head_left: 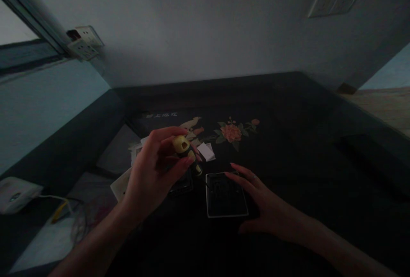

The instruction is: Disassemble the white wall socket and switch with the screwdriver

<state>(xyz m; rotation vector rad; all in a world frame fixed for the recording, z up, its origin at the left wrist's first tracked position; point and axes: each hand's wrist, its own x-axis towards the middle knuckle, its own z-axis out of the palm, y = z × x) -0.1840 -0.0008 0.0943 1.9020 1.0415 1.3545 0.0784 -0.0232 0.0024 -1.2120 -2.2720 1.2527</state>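
My left hand (160, 161) is closed round the yellow-and-black handle of a screwdriver (188, 153), tilted with its lower end toward a square device. That device is a dark, square switch-like panel (226, 196) with a thin white rim, lying flat on the table. My right hand (261, 198) spans the panel's right side, fingertips at its top edge and thumb near the lower right corner. Whether the thumb touches is too dark to tell. The screwdriver's tip is hard to make out near the panel's left edge. Another dark square piece (182, 183) lies partly hidden below my left hand.
Small white papers (206, 152) lie beyond my hands, and a pale plate (121, 185) sits behind my left wrist. At the left are a white box (19, 195) with cables. The dark table (288, 110) has a printed flower (231, 133); wall sockets (336, 0) are above.
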